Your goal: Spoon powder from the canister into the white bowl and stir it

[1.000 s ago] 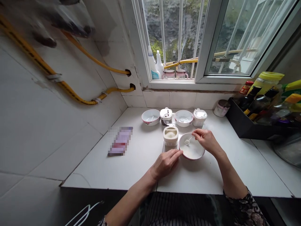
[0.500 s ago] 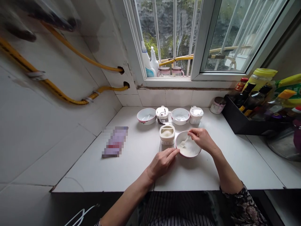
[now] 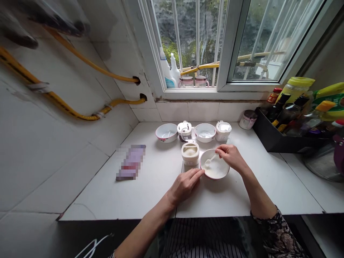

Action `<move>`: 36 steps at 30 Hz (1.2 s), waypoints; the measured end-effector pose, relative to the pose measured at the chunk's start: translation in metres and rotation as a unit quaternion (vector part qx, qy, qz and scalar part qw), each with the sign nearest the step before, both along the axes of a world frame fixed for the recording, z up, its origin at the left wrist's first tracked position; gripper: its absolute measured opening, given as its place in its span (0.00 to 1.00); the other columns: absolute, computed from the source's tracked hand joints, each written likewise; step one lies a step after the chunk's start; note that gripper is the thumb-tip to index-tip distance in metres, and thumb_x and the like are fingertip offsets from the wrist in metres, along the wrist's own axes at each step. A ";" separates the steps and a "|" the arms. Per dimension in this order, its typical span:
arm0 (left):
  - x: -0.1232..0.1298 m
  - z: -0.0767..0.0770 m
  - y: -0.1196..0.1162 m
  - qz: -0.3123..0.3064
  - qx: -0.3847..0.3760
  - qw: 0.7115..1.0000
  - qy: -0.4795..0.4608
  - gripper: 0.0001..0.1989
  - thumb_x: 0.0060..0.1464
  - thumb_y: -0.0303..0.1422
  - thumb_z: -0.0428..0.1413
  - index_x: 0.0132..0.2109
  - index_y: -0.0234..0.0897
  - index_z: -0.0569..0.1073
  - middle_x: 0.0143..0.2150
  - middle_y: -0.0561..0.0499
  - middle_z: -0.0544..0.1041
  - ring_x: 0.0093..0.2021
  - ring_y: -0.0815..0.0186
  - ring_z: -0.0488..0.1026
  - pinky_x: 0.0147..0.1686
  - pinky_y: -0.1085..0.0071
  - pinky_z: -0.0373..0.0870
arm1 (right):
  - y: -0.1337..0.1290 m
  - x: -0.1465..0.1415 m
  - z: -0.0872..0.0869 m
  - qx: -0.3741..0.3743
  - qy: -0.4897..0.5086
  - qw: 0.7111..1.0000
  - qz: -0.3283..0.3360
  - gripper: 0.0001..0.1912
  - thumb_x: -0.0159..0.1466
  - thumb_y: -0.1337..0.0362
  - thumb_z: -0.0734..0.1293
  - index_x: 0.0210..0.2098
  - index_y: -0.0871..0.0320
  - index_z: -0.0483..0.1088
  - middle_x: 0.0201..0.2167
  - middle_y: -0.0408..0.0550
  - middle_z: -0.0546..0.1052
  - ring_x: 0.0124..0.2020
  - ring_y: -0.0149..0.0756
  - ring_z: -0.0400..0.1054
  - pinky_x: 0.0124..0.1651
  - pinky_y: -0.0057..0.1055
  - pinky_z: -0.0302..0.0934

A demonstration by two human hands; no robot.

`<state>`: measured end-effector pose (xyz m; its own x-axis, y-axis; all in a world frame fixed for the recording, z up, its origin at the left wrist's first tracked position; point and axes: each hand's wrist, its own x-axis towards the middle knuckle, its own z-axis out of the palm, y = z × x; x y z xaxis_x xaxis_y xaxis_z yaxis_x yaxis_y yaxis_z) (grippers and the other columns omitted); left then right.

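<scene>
A white bowl (image 3: 219, 171) with a thin pink rim stands on the counter in front of me, some pale contents in its bottom. My left hand (image 3: 186, 182) has its fingers together at the bowl's near left rim, gripping the edge; its thumb is mostly hidden. Between the closed fingertips of my right hand (image 3: 231, 156) is the handle of a small white spoon (image 3: 208, 162), tilted down into the bowl. Just left of the bowl sits an open cream-coloured seasoning jar (image 3: 190, 160) with pale grains inside, its clear lid raised at the back.
Behind stand two more bowls (image 3: 162, 135) (image 3: 201, 137) with spoons, and two lidded jars (image 3: 184, 126) (image 3: 223, 132). A blurred purple packet (image 3: 131, 161) lies left. A black bottle box (image 3: 278, 141) borders the right, beside another jar (image 3: 247, 120). The window (image 3: 199, 94) is behind.
The spoon has turned slightly inside the bowl, its head now a little lower left. My left hand stays at the rim. The whole view has shifted very slightly.
</scene>
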<state>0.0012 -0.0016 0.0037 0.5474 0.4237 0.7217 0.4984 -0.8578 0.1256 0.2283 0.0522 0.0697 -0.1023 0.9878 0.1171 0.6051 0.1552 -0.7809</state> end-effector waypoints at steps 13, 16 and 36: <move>0.000 -0.001 0.000 -0.002 0.002 1.000 -0.001 0.15 0.65 0.22 0.43 0.55 0.30 0.67 0.43 0.41 0.77 0.41 0.63 0.77 0.36 0.70 0.78 | -0.005 -0.009 0.000 0.031 -0.043 0.998 0.040 0.13 0.59 0.62 0.61 0.22 0.56 0.73 0.18 0.44 0.72 0.23 0.32 0.62 0.29 0.29 0.53; 0.000 0.000 0.000 -0.002 0.004 1.000 0.002 0.15 0.65 0.22 0.42 0.55 0.30 0.67 0.42 0.42 0.77 0.40 0.64 0.77 0.35 0.71 0.78 | -0.002 -0.005 -0.002 0.009 0.005 1.000 0.017 0.12 0.58 0.60 0.62 0.23 0.57 0.73 0.18 0.43 0.72 0.22 0.31 0.61 0.27 0.28 0.52; 0.000 -0.003 0.001 -0.001 0.001 1.000 -0.002 0.16 0.65 0.23 0.43 0.56 0.30 0.67 0.42 0.41 0.77 0.41 0.64 0.77 0.35 0.71 0.78 | 0.008 0.005 0.004 -0.101 0.215 0.971 -0.015 0.11 0.48 0.58 0.68 0.21 0.61 0.73 0.13 0.42 0.69 0.18 0.28 0.58 0.25 0.28 0.52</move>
<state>0.0014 -0.0009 0.0008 0.5455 0.4214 0.7245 0.4962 -0.8590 0.1260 0.2329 0.0597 0.0734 -0.0581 0.9968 -0.0547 0.2178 -0.0408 -0.9751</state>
